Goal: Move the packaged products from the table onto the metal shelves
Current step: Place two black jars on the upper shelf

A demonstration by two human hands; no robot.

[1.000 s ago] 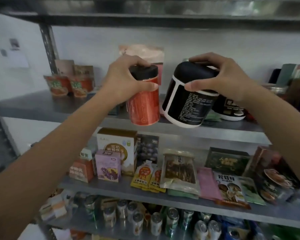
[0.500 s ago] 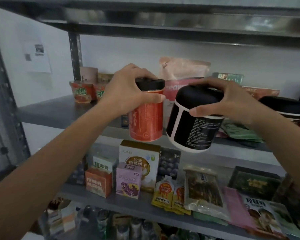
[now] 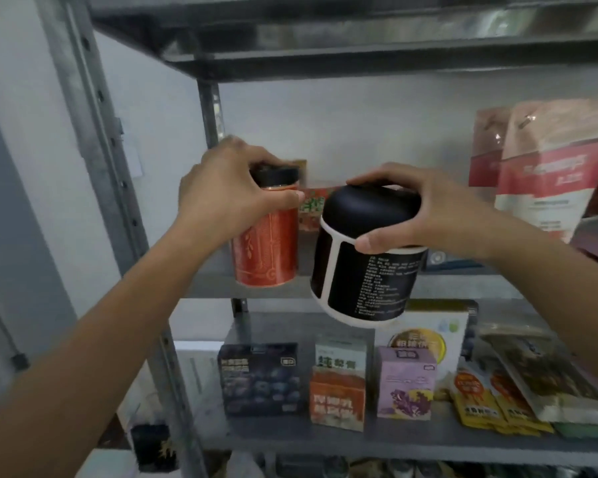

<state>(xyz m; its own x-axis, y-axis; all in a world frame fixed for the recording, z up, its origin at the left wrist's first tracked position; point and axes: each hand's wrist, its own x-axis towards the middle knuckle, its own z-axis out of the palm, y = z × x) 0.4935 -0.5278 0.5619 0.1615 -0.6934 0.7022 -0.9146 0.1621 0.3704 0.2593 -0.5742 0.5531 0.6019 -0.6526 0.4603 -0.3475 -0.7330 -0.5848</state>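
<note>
Two pink pouches fill the shelf at right.

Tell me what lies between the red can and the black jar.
In the head view, a red-and-green package shows in the gap, farther back on the shelf.

Metal shelves, grey, with a punched upright post at the left.

Upper shelf:
- pink-and-white pouches, upright, at the right end
- red-and-green packet, at the back towards the left

Lower shelf, left to right along the front edge:
- dark blue box
- orange box
- purple box, with a white-and-gold box behind it
- orange sachets
- clear bag, leaning, at the right end
</note>
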